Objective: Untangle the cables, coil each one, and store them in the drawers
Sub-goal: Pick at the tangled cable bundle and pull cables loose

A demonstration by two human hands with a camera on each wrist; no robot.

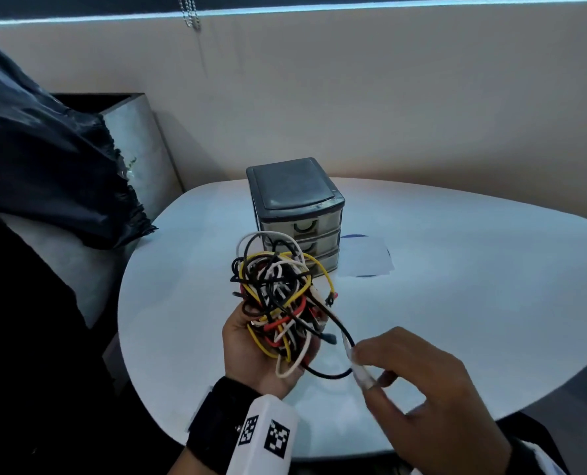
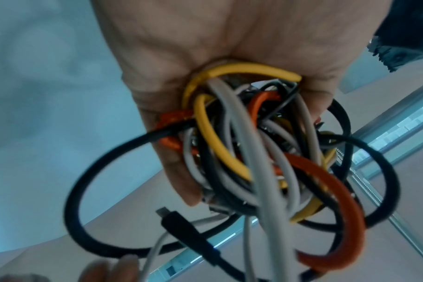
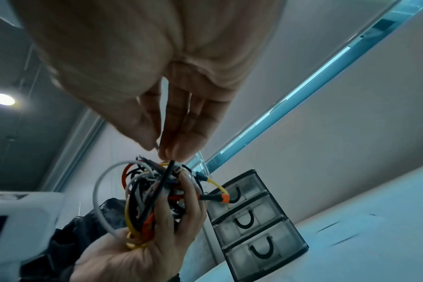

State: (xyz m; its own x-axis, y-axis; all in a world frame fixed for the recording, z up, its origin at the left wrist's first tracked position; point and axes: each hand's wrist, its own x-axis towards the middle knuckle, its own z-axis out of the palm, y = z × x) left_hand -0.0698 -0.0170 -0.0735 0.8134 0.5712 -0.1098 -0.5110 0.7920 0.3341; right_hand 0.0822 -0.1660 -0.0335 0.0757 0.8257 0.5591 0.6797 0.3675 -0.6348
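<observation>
Fingers of left hand [image 1: 251, 351] curl round cable tangle [image 1: 278, 296].

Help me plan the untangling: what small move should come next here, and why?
Probably draw the white connector end gently away from the tangle of cables. The right hand already pinches it, while the left hand holds the tangle above the table. The drawer unit looks shut, so storing comes later.

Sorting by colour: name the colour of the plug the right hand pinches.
White plug, pinched by the right hand; head view shows it best.
</observation>
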